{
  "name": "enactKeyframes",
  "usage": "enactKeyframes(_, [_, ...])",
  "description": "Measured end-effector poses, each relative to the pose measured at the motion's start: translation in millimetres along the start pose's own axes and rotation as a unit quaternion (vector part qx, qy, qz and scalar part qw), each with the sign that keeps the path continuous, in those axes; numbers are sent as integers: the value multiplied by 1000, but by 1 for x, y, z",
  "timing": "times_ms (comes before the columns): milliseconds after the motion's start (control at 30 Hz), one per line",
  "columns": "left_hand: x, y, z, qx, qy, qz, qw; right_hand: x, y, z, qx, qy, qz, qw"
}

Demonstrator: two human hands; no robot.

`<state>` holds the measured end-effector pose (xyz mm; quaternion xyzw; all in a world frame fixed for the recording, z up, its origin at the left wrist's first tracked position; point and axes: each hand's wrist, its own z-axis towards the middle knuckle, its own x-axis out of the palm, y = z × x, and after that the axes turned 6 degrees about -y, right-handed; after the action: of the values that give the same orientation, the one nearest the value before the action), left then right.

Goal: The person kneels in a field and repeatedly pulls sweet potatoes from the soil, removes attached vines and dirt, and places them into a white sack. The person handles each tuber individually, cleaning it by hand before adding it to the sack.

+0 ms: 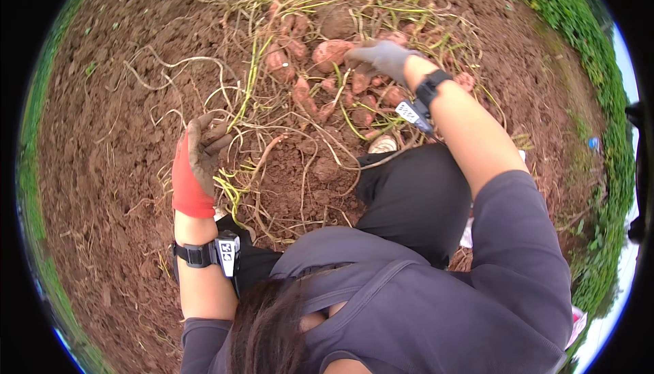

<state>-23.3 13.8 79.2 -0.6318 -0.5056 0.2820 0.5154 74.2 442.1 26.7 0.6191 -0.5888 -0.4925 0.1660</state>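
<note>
My left hand (202,162), in a red glove with a soil-covered palm, is beside pale roots and vine stems at the left; its fingers are partly curled, and whether a stem lies in them cannot be told. My right hand (380,60), in a grey glove and blurred, is over the pile of sweet potatoes, its fingertips close to a large reddish sweet potato (331,54). Whether it grips anything is hidden. Several more sweet potatoes, one of them long (279,62), lie below and around it among green-yellow vine stems (250,88).
Loose brown soil (117,169) with scattered roots surrounds the pile. My bent leg in black trousers (419,195) and a shoe tip (382,144) are close below it. Green plants (572,26) border the soil at the right, near a small blue object (593,143).
</note>
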Motion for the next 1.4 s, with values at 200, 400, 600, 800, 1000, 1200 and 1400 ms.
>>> enactKeyframes(200, [-24, -3, -4, 49, -39, 6, 998, 131, -52, 138, 39, 105, -240, 964])
enactKeyframes(400, [-62, -1, -5, -3, -70, 18, 997, 219, -95, 171, 204, -118, -87, 968])
enactKeyframes(600, [-71, 7, -9, -45, -85, 30, 995, 246, -130, 207, 239, -99, -40, 965])
enactKeyframes(800, [-65, -5, -32, -60, -60, 7, 996, 233, -166, 175, 101, -154, -106, 977])
enactKeyframes(1000, [-63, -1, -41, -66, -7, -59, 996, 148, -68, 156, 169, -83, 478, 858])
enactKeyframes(1200, [-40, 0, -41, 7, -22, -28, 999, 106, 102, 52, -61, -38, 604, 794])
enactKeyframes(1400, [-12, -11, -52, 90, 20, 59, 994, 137, 155, -80, -93, -18, 392, 915])
